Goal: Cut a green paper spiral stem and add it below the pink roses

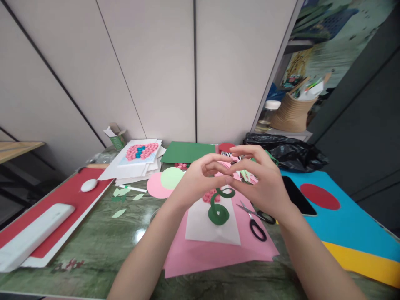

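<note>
Both hands are raised over the table's middle, fingertips meeting. My left hand (200, 177) and my right hand (262, 179) pinch the top end of a curled green paper strip (218, 208), which hangs in a spiral below them. Under the strip lies a white sheet (200, 227) on pink paper (203, 254), with small pink paper rolls (208, 196) at its top edge. Black-handled scissors (256, 221) lie just below my right hand.
A black phone (298, 196) rests on blue paper (350, 225) with a red oval, yellow paper beneath. Green card (187, 152), a white card with a pink rolled-paper heart (141, 151), paper leaves, a mouse (89, 184) and keyboard (31, 237) on red lie left. Black bag (287, 152) behind.
</note>
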Available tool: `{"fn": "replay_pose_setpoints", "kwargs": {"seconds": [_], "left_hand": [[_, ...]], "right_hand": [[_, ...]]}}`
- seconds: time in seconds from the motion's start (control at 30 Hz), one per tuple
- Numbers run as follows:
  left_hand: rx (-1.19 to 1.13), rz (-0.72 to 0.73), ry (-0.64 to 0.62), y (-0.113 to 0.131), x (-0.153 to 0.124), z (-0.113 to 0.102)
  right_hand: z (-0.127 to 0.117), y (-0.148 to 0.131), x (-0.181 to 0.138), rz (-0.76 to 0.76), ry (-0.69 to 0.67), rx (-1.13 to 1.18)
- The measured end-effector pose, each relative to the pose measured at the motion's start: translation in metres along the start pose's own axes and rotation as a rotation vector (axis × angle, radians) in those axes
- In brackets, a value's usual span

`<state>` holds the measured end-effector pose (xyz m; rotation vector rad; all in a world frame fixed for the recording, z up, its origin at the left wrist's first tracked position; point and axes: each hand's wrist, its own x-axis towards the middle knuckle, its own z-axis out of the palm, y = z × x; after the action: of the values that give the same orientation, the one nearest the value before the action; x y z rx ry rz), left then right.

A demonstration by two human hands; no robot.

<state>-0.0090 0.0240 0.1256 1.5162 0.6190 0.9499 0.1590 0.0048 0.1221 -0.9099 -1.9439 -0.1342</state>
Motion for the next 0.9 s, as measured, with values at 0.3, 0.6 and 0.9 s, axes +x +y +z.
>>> {"fn": "replay_pose_setpoints", "kwargs": {"seconds": [0.3, 0.6, 0.9], "left_hand": [[0.012, -0.017, 0.001, 0.0017, 0.0008, -0.0064], [0.042, -0.023, 0.009, 0.0019, -0.0006, -0.0046], [0.019, -0.052, -0.056, 0.0007, -0.0001, -0.0017]], "right_hand": [[-0.0019, 0.0026, -0.0014, -0.111, -0.033, -0.052], [0.0029, 0.0037, -0.0030, -0.073, -0.017, -0.033], [0.0027, 0.0018, -0.0025, -0.004, -0.004, -0.001]]}}
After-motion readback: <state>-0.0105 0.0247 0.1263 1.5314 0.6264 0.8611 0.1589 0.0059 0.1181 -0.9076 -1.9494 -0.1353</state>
